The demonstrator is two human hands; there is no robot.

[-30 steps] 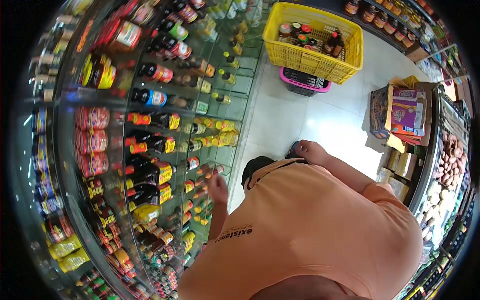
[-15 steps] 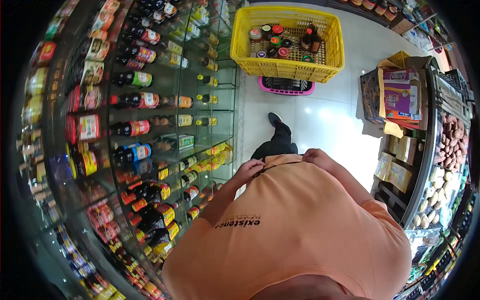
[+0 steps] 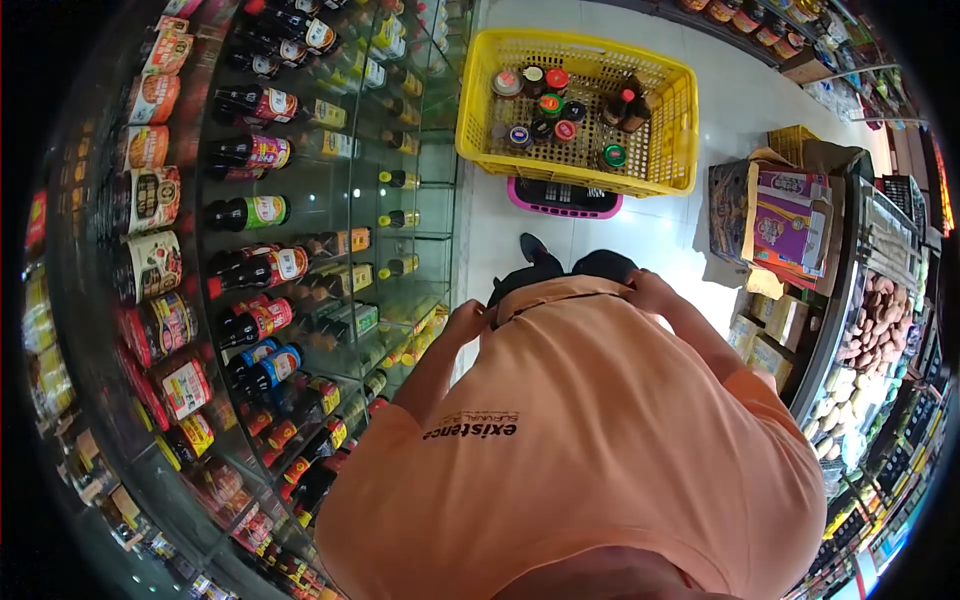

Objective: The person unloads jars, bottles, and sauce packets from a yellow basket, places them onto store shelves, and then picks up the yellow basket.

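Observation:
My left hand [image 3: 468,322] is closed at the left end of the hem of my orange T-shirt [image 3: 600,400], its fingers curled in at my waist. On the other side my right hand [image 3: 648,291] is closed on the hem as well, with the fingertips partly hidden. A dark strip runs along the hem between them. Ahead on the floor stands a yellow plastic basket [image 3: 577,178] holding several jars and bottles, among them a green-lidded jar [image 3: 613,156] and a red-capped bottle [image 3: 617,108]. A pink-rimmed black basket [image 3: 565,210] sits partly under its near side.
Glass shelves [image 3: 440,220] full of sauce bottles [image 3: 262,268] and jars line my left. To the right, an open cardboard box [image 3: 790,220] holds purple packages, beside a rack with potatoes [image 3: 835,400] and reddish tubers [image 3: 880,315]. More jars [image 3: 750,18] stand at the far end.
My view has shifted, and the baskets now appear slightly lower. Both knees or feet show now, where one leg showed before. My hands have spread slightly apart along the shirt hem.

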